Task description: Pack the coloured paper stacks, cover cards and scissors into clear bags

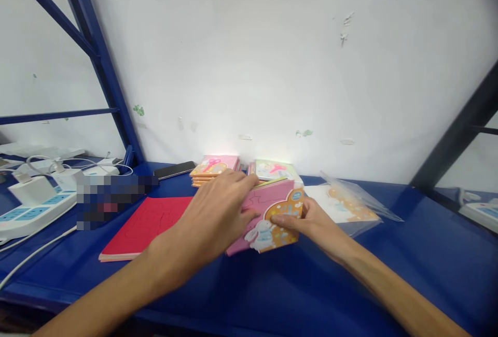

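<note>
Between my hands is a pack of pink paper sheets (pixel 268 199) with line drawings, its lower right part covered by an orange printed cover (pixel 288 233) with a white rabbit. My left hand (pixel 218 210) is closed on the upper left side of the pack, thumb against the pink face. My right hand (pixel 311 218) pinches the right edge, thumb in front on the orange cover and fingers behind. A yellow-green edge shows along the top. The pack is tilted above the blue table (pixel 241 295).
Red sheets (pixel 150 228) lie in a stack on the left. Two piles of packs, a pink one (pixel 216 163) and a pale green one (pixel 274 169), stand by the wall. On the right is a clear plastic bag (pixel 358 197) over a printed card. Chargers and a power strip (pixel 39 210) sit far left.
</note>
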`<state>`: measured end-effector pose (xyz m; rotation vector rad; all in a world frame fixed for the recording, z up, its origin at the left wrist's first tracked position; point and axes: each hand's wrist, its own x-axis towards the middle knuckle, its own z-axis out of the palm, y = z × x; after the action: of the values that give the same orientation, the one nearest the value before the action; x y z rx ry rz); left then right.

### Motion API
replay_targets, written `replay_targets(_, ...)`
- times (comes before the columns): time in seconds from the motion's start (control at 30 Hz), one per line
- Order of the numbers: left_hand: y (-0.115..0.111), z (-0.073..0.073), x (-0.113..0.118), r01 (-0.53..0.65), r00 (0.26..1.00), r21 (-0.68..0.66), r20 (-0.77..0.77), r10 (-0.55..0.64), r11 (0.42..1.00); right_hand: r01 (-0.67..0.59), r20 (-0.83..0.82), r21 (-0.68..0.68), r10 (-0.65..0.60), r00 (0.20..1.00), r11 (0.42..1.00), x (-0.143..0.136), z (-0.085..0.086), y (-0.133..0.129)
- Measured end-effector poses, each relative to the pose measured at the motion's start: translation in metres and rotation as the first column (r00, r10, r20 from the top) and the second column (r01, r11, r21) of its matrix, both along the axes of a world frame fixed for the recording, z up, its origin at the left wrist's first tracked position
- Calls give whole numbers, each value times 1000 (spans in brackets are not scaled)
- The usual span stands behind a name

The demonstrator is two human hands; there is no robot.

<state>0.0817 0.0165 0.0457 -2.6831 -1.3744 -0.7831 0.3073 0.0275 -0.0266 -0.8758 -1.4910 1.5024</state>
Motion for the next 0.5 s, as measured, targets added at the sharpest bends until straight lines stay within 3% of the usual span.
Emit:
replay_targets(0.07,-13,-3,2,-20,995,301,99,-11,954,39,-55,24,-37,998,999,-1,2,-1)
replay_targets(0.13,-22,-15,2,-151,943,433,332,-2,889,50,-103,29,-47,994,998,-2,2,-2)
replay_targets(0.17,-26,-25,1,-225,883,388,469,19,894,55,-123,28,-51,991,998,-3,0,-2)
replay_targets(0.23,-31,-51,2,-261,731,94,669,134,961,53,-159,18,-50,986,998,-6,-6,-2)
replay_targets(0.3,-35,-76,6,-138,599,-215,759,254,967,10,-184,7,-9,983,1000,-9,-14,-2)
replay_targets(0.4,-41,-96,16,-19,392,-365,854,343,931,-80,-151,17,82,985,997,-13,-23,-2)
replay_targets(0.43,-43,-96,19,0,362,-378,863,352,926,-93,-125,26,95,988,995,-13,-23,-2)
replay_targets(0.5,-45,-91,23,6,370,-377,861,348,926,-89,-83,41,92,992,995,-13,-22,-4)
